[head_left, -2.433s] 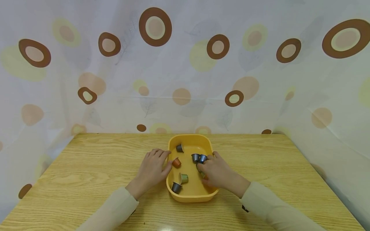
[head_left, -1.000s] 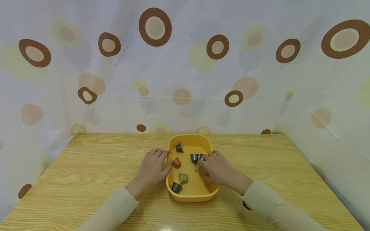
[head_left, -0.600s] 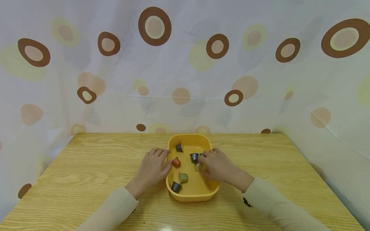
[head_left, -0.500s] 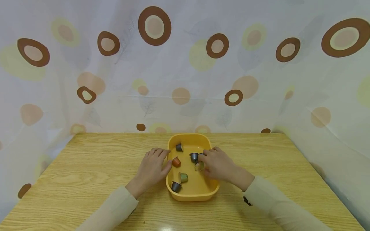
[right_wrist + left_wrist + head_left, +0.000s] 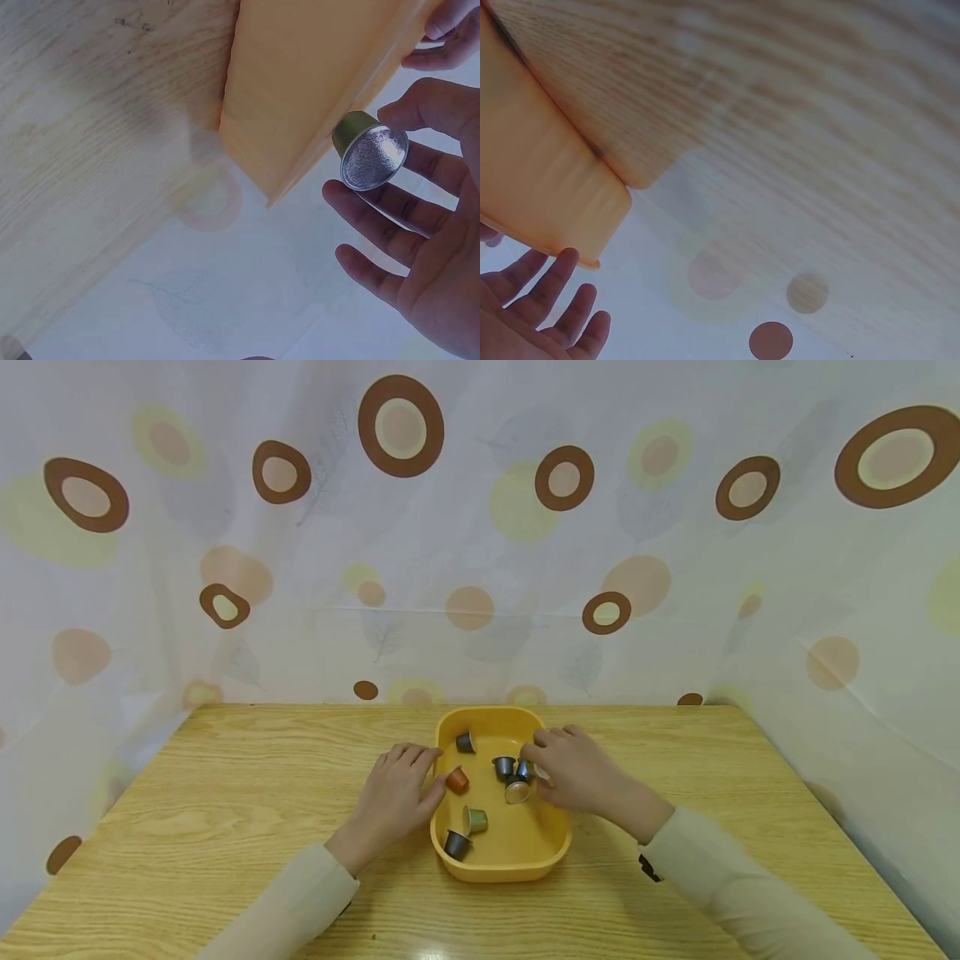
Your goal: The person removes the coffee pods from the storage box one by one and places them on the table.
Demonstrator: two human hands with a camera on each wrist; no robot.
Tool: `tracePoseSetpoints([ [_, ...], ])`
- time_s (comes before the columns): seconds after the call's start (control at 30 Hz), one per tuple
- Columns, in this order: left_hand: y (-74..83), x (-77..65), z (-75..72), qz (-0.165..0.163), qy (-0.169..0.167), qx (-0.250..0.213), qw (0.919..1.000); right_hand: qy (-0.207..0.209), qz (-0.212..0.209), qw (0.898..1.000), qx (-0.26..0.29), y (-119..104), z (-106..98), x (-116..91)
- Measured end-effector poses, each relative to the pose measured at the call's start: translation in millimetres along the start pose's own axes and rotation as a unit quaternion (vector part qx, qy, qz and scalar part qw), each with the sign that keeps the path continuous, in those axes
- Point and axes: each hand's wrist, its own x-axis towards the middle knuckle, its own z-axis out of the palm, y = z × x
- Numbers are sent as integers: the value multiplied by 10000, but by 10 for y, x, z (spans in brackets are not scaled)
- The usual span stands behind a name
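In the head view my right hand [image 5: 581, 777] is over the right rim of a yellow plastic tub [image 5: 501, 872]. The right wrist view shows it pinching a green coffee capsule [image 5: 373, 155] between thumb and fingers, silver foil lid facing out. My left hand [image 5: 401, 789] touches the tub's left rim with relaxed fingers. Inside the tub lie an orange capsule [image 5: 457, 780], another green capsule [image 5: 476, 820] beside a dark capsule [image 5: 457, 844], and a dark capsule [image 5: 466, 742] at the back. A grey capsule [image 5: 503, 767] and a blue capsule [image 5: 523, 770] sit near the right hand.
One capsule with its pale round lid [image 5: 517, 791] facing up lies in front of the grey and blue ones. The tub stands on a wood-grain table [image 5: 285, 835]. A patterned cloth [image 5: 472, 527] hangs behind the table and along its sides.
My right hand has drawn back and to the right, from inside the tub to its rim, with the green capsule. More of the blue capsule shows. My left hand has stayed put.
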Motion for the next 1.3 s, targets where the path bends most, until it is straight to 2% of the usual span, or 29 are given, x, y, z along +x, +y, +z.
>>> tracePoseSetpoints([
  [0.47, 2, 0, -7, -3, -37, -10, 10000, -64, 402, 9991, 101, 197, -116, -46],
  [0.83, 4, 0, -5, -35, -42, -60, 10000, -98, 745, 9971, 140, 386, -68, -128],
  [1.3, 6, -7, -18, -13, 2, -43, 10000, -140, 841, 9962, 169, 517, 113, -274],
])
